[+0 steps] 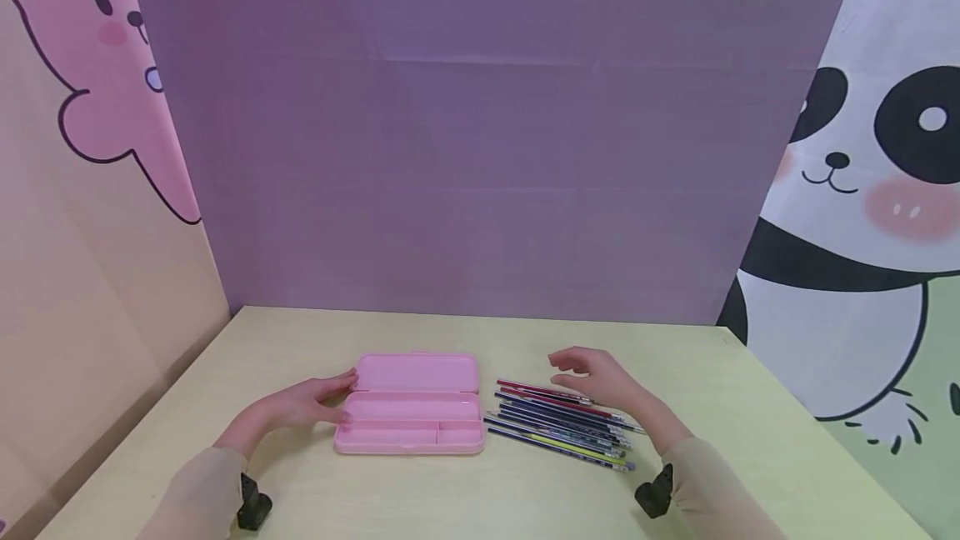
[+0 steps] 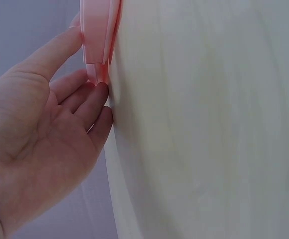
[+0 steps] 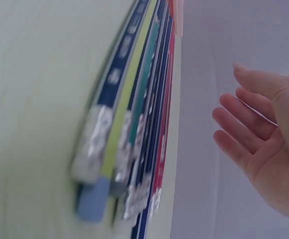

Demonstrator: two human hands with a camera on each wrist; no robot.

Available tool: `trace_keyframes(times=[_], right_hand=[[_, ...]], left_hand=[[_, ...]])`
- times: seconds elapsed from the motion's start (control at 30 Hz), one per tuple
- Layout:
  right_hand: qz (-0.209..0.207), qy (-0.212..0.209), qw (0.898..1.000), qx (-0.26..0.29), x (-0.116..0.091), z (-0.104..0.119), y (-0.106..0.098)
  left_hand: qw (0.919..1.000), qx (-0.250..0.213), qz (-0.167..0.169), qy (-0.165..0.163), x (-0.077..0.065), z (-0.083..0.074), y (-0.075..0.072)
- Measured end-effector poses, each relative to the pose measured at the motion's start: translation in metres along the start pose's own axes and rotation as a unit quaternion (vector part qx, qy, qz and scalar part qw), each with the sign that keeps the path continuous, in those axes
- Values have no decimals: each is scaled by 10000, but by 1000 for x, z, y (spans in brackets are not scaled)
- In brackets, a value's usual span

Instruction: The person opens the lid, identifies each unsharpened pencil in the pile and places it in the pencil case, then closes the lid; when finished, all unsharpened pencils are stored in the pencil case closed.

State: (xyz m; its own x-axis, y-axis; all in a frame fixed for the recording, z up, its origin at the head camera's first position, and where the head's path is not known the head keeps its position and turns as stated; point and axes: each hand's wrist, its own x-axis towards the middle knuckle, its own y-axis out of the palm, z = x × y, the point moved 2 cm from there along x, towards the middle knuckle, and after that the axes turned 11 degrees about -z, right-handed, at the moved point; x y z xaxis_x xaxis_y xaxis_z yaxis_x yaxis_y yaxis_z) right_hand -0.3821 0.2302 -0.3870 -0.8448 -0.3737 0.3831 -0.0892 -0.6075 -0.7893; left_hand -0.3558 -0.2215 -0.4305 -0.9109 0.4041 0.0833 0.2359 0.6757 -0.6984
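A pink pencil case [image 1: 408,447] lies on the table with its lid folded back, showing a long tray and smaller compartments. At its left side my left hand [image 1: 303,402] touches the edge, thumb and fingertips against the pink plastic [image 2: 95,35] in the left wrist view. To the right of the case lies a loose bundle of pencils [image 1: 558,422], mostly dark blue, with a few red ones and a yellow one. My right hand [image 1: 596,375] hovers over the far end of that bundle, fingers relaxed and holding nothing; the right wrist view shows the pencils' eraser ends [image 3: 94,199] beside it.
The pale wooden table [image 1: 420,502] runs back to a purple backdrop [image 1: 480,190]. Cartoon wall panels flank it, a pink animal [image 1: 112,107] at left and a panda [image 1: 847,215] at right. Black wrist cameras sit on both sleeves.
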Motion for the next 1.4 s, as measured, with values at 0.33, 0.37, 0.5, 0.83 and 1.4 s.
trace_keyframes(times=[0.33, 0.37, 0.5, 0.83, 1.4], right_hand=[[-160, 275, 9994, -124, -6, -14, -4], [-150, 283, 9994, -129, -7, -15, -4], [-90, 316, 9993, -153, -10, -18, -4], [-46, 556, 9981, -246, -13, -28, 0], [124, 526, 9965, -640, -10, -36, 2]], left_hand=[[9999, -82, 24, -98, 0, 1, 1], [9999, -72, 28, -80, 0, 1, 1], [10000, -70, 33, -63, 0, 2, 1], [10000, -7, 15, 52, -1, 3, 2], [10000, -59, 1, 6, 2, 5, 0]])
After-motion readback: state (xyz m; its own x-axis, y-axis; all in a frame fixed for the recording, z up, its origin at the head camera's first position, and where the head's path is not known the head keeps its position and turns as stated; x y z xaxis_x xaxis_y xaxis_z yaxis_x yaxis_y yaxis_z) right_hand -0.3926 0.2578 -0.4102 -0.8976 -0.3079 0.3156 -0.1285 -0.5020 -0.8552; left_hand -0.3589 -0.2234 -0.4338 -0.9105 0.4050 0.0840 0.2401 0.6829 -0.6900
